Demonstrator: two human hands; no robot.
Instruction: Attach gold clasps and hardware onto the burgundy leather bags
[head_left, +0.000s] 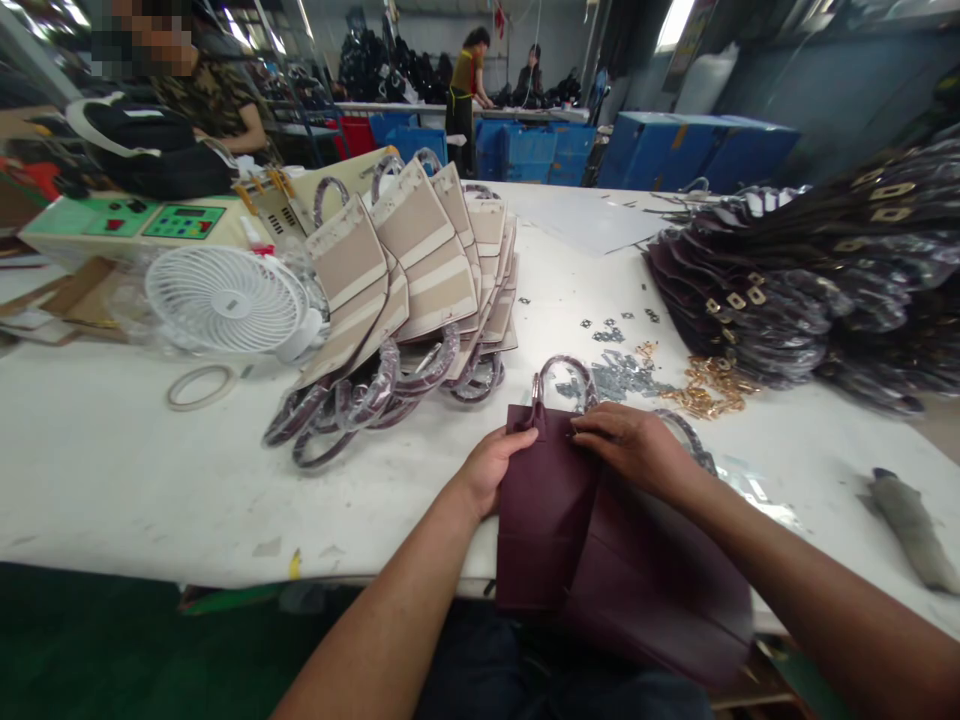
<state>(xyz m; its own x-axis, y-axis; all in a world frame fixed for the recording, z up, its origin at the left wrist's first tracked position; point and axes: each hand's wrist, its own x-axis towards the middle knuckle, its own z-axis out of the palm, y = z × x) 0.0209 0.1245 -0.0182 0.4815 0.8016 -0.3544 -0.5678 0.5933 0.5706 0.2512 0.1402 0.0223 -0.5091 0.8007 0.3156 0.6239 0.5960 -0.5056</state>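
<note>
A dark burgundy leather handbag piece (536, 510) lies over the table's front edge, with a plastic-wrapped handle (568, 364) arching up from its far end. My left hand (491, 465) is closed on its left edge, the thumb pressed on the front near the handle's left base. At the other base of the handle, the fingers of my right hand (634, 445) are pinched together against the leather. A tiny bright bit shows at those fingertips, too small to name. Partly behind my right wrist is a second wrapped handle (686, 435).
Gold metal fittings (709, 388) and thin grey metal plates (619, 372) lie scattered beyond the bag. Beige-lined bag pieces (427, 255) are stacked at left, beside a white fan (229, 300) and a tape roll (200, 386). Dark bag pieces (810, 270) pile up at right. Other people work farther back.
</note>
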